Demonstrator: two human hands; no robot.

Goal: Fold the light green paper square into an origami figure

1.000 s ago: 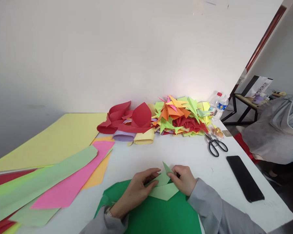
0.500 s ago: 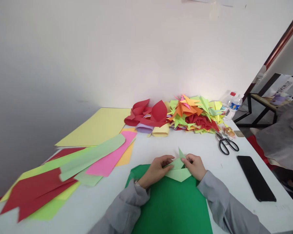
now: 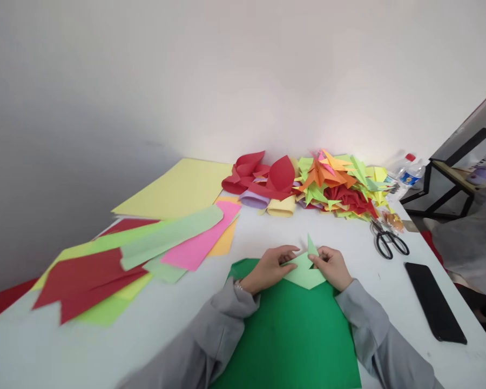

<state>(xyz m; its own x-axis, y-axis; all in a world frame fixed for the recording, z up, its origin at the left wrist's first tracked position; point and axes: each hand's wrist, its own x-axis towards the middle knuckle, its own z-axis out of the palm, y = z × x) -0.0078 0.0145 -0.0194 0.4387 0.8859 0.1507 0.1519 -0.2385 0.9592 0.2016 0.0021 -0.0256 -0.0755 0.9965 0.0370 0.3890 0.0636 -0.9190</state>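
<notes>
A partly folded light green paper piece (image 3: 305,273) lies on a dark green sheet (image 3: 291,335) on the white table (image 3: 186,329). My left hand (image 3: 269,268) presses and pinches its left side, fingers closed on the paper. Its right side is pinched by my right hand (image 3: 332,267), just beside a raised pointed flap. Both arms wear grey sleeves.
Loose coloured sheets (image 3: 137,254) spread at the left. A heap of folded paper shapes (image 3: 332,186) and curled red paper (image 3: 263,175) sit by the wall. Black scissors (image 3: 389,241), a black phone (image 3: 435,308) and water bottles (image 3: 407,173) lie at the right. A person in grey (image 3: 470,243) sits at the far right.
The view has swung left and pulled back, showing more sheets at the left. Both hands stay on the light green piece with hardly any shift.
</notes>
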